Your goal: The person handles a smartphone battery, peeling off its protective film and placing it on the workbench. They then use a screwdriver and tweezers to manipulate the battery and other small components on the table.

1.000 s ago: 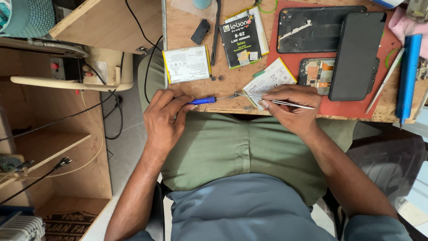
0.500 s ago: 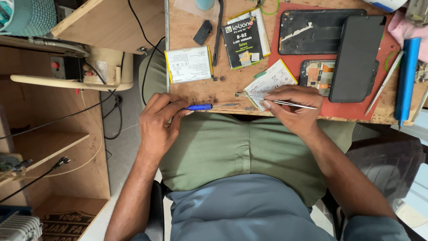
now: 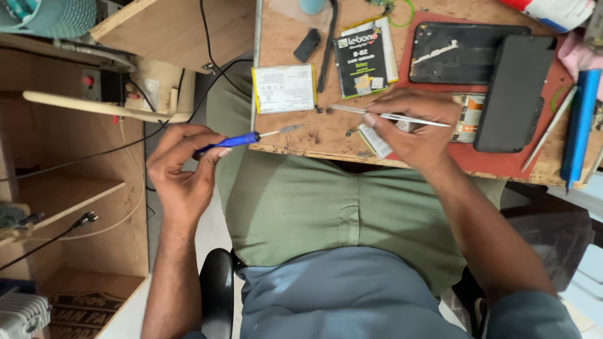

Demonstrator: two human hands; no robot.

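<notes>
A: The blue-handled screwdriver [image 3: 235, 140] is pinched in the left hand [image 3: 182, 179], its tip reaching just over the worktop's [image 3: 295, 135] near edge.

B: Tweezers [image 3: 389, 116] are pinched in the right hand [image 3: 414, 132], points at a tiny screw [image 3: 349, 132]. The wrist should be braced and the squeeze kept light.

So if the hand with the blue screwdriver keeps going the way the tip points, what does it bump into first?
Probably the tweezers in the right hand; the blue screwdriver in the left hand points right across bare table. Depth is unclear.
</notes>
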